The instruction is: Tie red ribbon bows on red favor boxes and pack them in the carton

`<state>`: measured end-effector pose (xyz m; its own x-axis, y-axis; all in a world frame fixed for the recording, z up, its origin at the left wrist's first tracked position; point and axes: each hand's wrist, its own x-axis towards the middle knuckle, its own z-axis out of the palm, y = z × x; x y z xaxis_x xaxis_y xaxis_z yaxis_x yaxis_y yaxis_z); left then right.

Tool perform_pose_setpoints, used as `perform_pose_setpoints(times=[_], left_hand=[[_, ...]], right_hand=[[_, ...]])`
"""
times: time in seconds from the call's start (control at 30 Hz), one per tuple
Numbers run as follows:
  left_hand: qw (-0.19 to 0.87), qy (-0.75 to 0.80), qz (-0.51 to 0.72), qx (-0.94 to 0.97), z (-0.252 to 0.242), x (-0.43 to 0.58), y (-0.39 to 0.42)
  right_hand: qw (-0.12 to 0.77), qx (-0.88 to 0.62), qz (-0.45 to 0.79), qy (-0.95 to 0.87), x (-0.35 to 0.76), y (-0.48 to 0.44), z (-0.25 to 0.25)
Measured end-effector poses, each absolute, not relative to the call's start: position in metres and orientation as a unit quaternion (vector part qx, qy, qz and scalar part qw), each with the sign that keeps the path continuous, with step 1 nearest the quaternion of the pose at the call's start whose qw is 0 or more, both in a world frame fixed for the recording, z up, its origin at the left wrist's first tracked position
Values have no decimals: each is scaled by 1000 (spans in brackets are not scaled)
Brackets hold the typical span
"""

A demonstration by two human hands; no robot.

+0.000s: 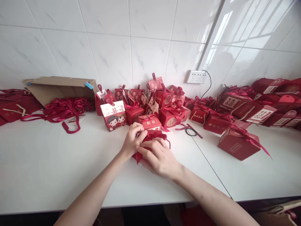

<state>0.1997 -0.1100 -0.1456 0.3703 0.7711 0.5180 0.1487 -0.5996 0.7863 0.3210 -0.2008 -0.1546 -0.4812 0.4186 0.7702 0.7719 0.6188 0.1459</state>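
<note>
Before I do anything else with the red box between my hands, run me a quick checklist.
1. Both hands free: not ok; left hand and right hand are at the red box.
2. Bow knot secure: cannot tell; fingers partly cover the ribbon.
3. Box base flat on the table: cannot tell, hidden.
4. Ribbon pile apart from the hands: ok, off left.
5. Black ring clear of the hands: ok.

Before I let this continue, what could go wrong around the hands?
The left hand and right hand close around a red cardboard box with a ribbon bow; too much force might crumple it. A red cardboard box with pale lettering stands just behind, so a forward nudge could shift it.
</note>
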Motion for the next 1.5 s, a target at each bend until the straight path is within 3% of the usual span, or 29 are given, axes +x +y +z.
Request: perform_pose_setpoints(times=[0.37,0.6,1.13,1.23,1.37,1.5], left_hand=[[291,310,458,780,-141,196,-107],[300,301,376,823,-136,197,-113],[330,342,366,800,-137,199,-110],[324,336,373,802,-138,199,-109],[335,327,376,800,-140,200,-109],[322,324,438,774,-144,201,-113]], right_hand=[[405,-321,-217,-828,324,-201,-153],[435,-306,-188,-825,323,-200,-153],[452,-189,-174,-854,324,-198,-154],[479,-187,-116,-850,326,-202,-151],[594,-344,-21,-727,346,-198,-141],[522,-610,135,-580,367,-180,-136]])
